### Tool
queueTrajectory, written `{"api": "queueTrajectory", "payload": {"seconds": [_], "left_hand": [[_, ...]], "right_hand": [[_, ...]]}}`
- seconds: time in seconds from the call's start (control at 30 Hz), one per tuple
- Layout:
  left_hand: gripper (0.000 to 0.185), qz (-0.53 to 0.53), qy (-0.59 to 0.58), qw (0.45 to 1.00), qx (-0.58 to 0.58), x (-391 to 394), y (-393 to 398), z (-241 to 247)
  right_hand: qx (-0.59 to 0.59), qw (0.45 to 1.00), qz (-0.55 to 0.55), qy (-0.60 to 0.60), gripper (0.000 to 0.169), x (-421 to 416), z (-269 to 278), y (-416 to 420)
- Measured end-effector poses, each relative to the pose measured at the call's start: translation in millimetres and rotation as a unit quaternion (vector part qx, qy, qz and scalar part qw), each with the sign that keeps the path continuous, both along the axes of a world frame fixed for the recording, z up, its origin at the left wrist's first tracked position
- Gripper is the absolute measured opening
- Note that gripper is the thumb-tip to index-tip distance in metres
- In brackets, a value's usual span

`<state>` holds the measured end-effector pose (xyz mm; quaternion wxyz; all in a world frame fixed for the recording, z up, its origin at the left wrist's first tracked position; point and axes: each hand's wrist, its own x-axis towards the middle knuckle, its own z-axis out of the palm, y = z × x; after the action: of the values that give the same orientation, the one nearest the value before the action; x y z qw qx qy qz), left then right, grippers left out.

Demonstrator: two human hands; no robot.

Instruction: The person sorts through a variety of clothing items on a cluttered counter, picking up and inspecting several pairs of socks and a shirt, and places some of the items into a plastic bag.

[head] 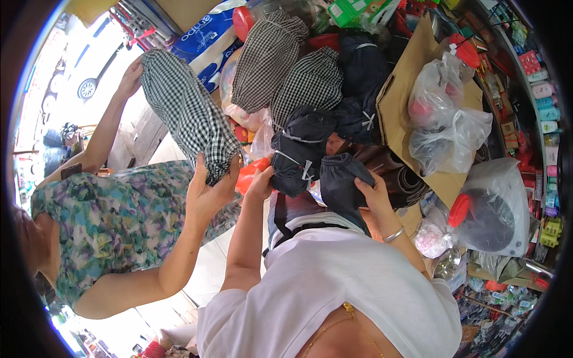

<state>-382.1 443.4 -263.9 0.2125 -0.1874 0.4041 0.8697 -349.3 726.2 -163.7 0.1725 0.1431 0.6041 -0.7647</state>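
Observation:
My left hand point(262, 182) grips the lower left side of a black cloth bundle point(297, 154), which is bound with white ties. In my right hand point(375, 193) is a dark cloth sleeve cover point(342, 181) with a gathered elastic end, pinched at its right edge. The two dark pieces are side by side in front of my waist. Just beyond them lie a black-and-white checked cloth bundle point(309, 80), a brown checked bundle point(268, 60) and a navy bundle point(365, 67) with a white tie.
At the left, a person in a floral top point(130, 219) stretches a checked sleeve cover point(188, 112) between both hands. An open cardboard box point(403, 85) and clear plastic bags point(447, 121) stand to the right, near shelves of bottles point(546, 103). Rolled brown sheeting point(394, 176) lies by my right hand.

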Motion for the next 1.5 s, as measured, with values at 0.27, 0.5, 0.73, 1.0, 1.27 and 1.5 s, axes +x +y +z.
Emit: {"api": "queueTrajectory", "payload": {"seconds": [0.27, 0.5, 0.73, 1.0, 1.27, 1.5], "left_hand": [[0.047, 0.011, 0.088, 0.993, 0.079, 20.0, -18.2, 35.0], [0.049, 0.022, 0.125, 0.988, 0.088, 19.2, -7.6, 75.8], [0.042, 0.038, 0.148, 0.988, 0.036, 31.8, -2.4, 100.8], [0.035, 0.014, 0.125, 0.992, 0.009, 51.0, -0.3, 83.5], [0.044, 0.032, 0.07, 0.991, 0.105, 62.6, -1.4, 85.8], [0.044, 0.021, 0.102, 0.991, 0.087, 64.3, -1.4, 90.1]], "right_hand": [[0.264, 0.936, 0.018, 0.233, 0.045, -25.9, 32.1, -0.6], [0.363, 0.708, -0.106, 0.597, 0.026, -53.4, 72.1, -20.5], [0.276, 0.668, 0.153, 0.674, 0.011, -71.6, 66.1, -66.9], [0.175, 0.864, 0.238, 0.409, 0.037, -36.5, 58.6, -81.2], [0.36, 0.759, 0.02, 0.542, 0.034, -81.3, 81.1, -74.0], [0.357, 0.62, 0.298, 0.632, 0.049, -53.0, 41.8, -80.0]]}}
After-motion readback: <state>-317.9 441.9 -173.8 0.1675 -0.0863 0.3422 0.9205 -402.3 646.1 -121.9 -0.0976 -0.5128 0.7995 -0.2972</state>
